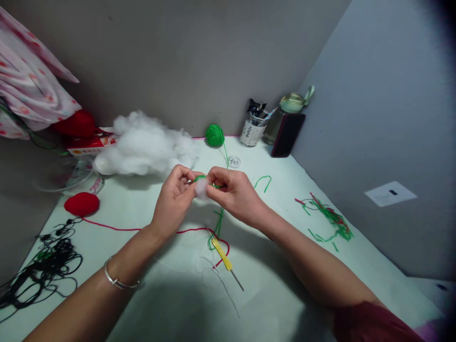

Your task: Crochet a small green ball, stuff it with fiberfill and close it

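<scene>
My left hand (pixel 174 199) has its fingers closed round a small green yarn piece (pixel 200 178), mostly hidden by the fingers. A little tuft of white stuffing (pixel 202 189) shows between the hands, against the green piece. The thumb and fingers of my right hand (pixel 235 192) pinch at the tuft's right side. Green strands hang below toward a crochet hook with a yellow handle (pixel 221 252), which lies on the table. A red yarn strand (pixel 192 231) runs under my left wrist and loops beside the hook.
Behind my hands lie a big heap of stuffing (pixel 142 145) and a green yarn ball (pixel 214 136). A pen cup (pixel 252 133), bottle (pixel 272 128) and phone (pixel 288 135) stand back right. Red yarn (pixel 81 204) and black cord (pixel 46 270) are left; yarn scraps (pixel 333 218) right.
</scene>
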A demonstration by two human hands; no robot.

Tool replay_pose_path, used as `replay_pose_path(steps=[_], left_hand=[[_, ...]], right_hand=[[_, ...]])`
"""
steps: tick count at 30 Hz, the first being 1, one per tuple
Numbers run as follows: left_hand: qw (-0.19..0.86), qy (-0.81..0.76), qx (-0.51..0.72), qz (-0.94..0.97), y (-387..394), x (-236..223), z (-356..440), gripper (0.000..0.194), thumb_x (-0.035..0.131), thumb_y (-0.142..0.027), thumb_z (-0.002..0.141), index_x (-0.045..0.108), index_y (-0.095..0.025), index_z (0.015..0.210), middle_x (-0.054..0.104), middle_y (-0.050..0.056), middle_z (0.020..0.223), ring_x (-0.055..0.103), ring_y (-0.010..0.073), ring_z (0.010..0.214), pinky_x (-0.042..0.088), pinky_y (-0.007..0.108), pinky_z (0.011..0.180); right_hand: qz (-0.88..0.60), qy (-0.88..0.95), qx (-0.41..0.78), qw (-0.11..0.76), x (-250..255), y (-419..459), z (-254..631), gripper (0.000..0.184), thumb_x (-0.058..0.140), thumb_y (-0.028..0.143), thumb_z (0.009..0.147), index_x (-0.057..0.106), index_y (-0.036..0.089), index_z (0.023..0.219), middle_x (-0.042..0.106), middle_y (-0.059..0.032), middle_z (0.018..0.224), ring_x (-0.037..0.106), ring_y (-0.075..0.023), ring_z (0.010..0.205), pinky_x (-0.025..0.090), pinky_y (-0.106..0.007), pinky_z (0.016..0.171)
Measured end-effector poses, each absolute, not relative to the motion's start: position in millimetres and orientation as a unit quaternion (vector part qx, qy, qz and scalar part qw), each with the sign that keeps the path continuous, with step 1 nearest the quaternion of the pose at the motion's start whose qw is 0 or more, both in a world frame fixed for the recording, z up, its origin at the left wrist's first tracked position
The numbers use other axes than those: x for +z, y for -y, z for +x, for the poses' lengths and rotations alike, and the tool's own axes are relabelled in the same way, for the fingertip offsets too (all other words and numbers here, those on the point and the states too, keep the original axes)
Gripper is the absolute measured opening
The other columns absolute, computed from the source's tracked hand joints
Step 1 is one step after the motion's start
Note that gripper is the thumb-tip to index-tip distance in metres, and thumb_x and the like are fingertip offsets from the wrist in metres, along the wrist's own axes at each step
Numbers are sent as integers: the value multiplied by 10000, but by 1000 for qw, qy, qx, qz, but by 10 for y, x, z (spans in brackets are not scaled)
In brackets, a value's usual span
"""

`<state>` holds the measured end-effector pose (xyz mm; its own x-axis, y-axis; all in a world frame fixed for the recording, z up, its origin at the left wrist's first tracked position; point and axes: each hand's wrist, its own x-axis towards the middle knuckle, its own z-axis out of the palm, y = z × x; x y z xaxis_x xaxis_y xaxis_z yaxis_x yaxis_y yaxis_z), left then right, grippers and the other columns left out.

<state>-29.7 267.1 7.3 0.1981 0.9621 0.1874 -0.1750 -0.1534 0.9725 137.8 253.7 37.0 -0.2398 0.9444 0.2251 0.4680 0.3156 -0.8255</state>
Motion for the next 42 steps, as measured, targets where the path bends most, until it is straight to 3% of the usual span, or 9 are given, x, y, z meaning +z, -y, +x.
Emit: replay_pose_path(steps=[4,9,13,17,23,27,32,36,42], left_hand=[[602,-343,463,554,-2698,100,-375,174,715,-346,931,596,-223,959,624,-5,961,571,126,815,489,240,734],[594,-338,450,575,-2764,43,-408,205,765,-332,889,600,-212,910,636,-8,899,509,109,711,420,226,630],[535,-369,491,580,-2761,-18,-341,186,740,-248,829,558,-212,837,646,-6,845,547,129,719,433,258,648],[462,-393,561,564,-2723,-34,-269,227,704,-159,782,488,-228,798,633,-22,819,563,135,744,460,275,708],[545,-360,510,560,-2683,36,-302,193,733,-272,867,551,-222,902,693,15,998,579,137,789,472,272,719],[599,-354,473,540,-2693,93,-362,173,656,-387,973,650,-217,941,644,5,970,569,134,789,484,255,702],[599,-354,457,554,-2761,72,-427,191,810,-326,857,672,-219,936,622,-26,798,551,121,692,455,236,635],[575,-368,468,561,-2767,45,-399,178,782,-296,828,635,-206,872,607,-28,744,515,117,637,420,243,591],[479,-395,542,566,-2719,10,-274,258,738,-183,759,483,-223,759,605,-27,798,538,124,728,462,255,689]], right_hand=[[-524,725,254,369,377,-2565,1414,178,589,168,811,476,215,682,404,83,600,324,-91,583,250,-279,610],[-493,747,295,334,461,-2559,1480,164,610,192,854,497,213,736,443,74,646,363,-96,623,269,-273,627],[-461,748,383,284,505,-2510,1458,58,583,200,871,547,207,827,443,70,699,378,-98,641,278,-263,615],[-472,748,351,307,472,-2448,1354,70,528,170,885,525,218,835,456,78,673,376,-95,615,283,-263,620],[-534,734,244,341,376,-2543,1374,175,604,203,878,507,217,733,423,82,603,338,-93,579,262,-278,619],[-562,714,218,356,355,-2600,1427,267,645,172,837,448,219,662,409,88,575,309,-86,561,252,-278,615],[-533,748,208,335,445,-2554,1457,213,604,231,922,514,214,730,423,81,591,322,-94,570,256,-278,626],[-491,792,237,274,558,-2450,1447,121,484,199,982,574,208,901,485,60,668,381,-108,608,275,-272,643],[-473,807,247,252,536,-2361,1371,81,517,187,965,572,208,909,510,58,684,372,-102,606,273,-271,639]])
